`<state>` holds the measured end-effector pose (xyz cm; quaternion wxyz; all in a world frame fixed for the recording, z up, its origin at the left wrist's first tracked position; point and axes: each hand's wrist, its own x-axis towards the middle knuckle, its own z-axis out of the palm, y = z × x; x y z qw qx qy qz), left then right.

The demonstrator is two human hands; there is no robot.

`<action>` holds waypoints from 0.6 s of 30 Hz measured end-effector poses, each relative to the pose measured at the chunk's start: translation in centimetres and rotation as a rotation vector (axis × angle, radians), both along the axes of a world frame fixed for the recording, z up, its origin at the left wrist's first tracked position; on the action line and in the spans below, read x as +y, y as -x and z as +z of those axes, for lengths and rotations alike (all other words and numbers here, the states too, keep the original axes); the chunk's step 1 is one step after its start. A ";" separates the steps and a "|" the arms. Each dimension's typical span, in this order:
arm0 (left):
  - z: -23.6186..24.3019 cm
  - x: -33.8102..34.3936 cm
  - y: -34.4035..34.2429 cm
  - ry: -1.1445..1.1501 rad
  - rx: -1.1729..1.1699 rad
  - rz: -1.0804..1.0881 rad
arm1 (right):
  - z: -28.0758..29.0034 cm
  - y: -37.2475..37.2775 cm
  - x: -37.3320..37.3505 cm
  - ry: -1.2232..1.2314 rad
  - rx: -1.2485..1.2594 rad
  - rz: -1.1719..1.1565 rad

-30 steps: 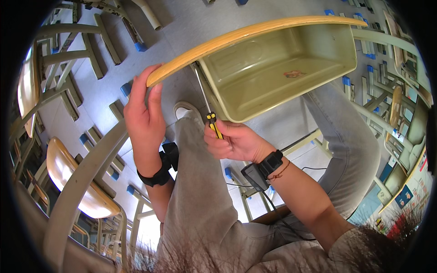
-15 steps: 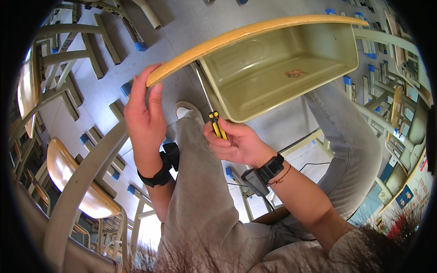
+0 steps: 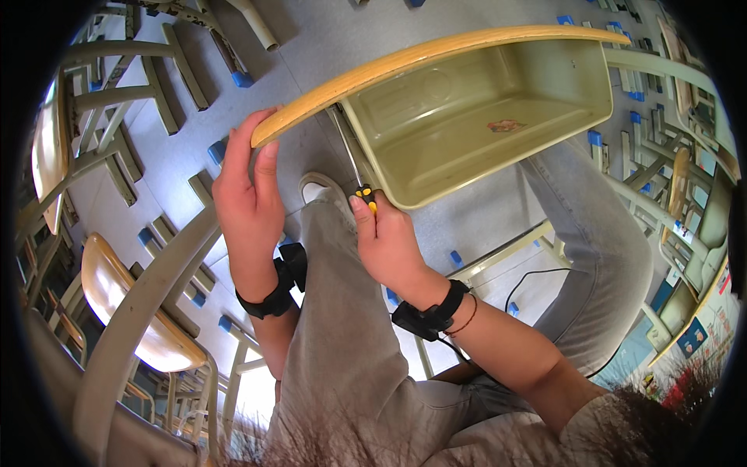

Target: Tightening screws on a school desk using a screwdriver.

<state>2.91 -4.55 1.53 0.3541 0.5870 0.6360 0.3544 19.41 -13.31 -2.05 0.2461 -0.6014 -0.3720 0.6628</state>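
Note:
My left hand (image 3: 249,202) grips the left end of the desk's yellow wood top (image 3: 420,54), fingers wrapped over its edge. Below the top is an olive-beige open storage tray (image 3: 443,144) with a small reddish sticker inside. My right hand (image 3: 389,245) is closed round the handle of a screwdriver (image 3: 365,194), yellow and black, its metal shaft rising along the tray's left outer side to the underside of the top. The tip is too shadowed to make out. Both wrists wear black strapped devices.
Metal-framed chairs with wooden seats (image 3: 140,303) crowd the left. More furniture legs with blue caps (image 3: 241,78) stand around the floor and at right. My legs in grey jeans (image 3: 327,296) are under the desk, beside a thin black cable.
My right hand has turned on the screwdriver handle, its back now facing up and its thumb on the left, hiding most of the handle. My left hand stays on the desk edge.

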 end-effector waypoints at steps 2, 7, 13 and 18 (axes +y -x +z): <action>-0.1 0.0 -0.1 0.004 -0.009 -0.001 | 0.1 -0.3 0.1 0.032 0.034 0.009; -0.3 -0.1 0.1 -0.013 0.004 -0.009 | 2.1 -1.8 1.7 0.757 0.785 -0.474; 0.0 0.0 -0.1 -0.018 0.017 0.003 | 2.0 -1.2 -0.7 -0.089 -0.279 0.047; -0.2 0.1 -0.1 -0.101 0.002 0.008 | 1.2 -0.5 -1.2 0.080 0.151 -0.096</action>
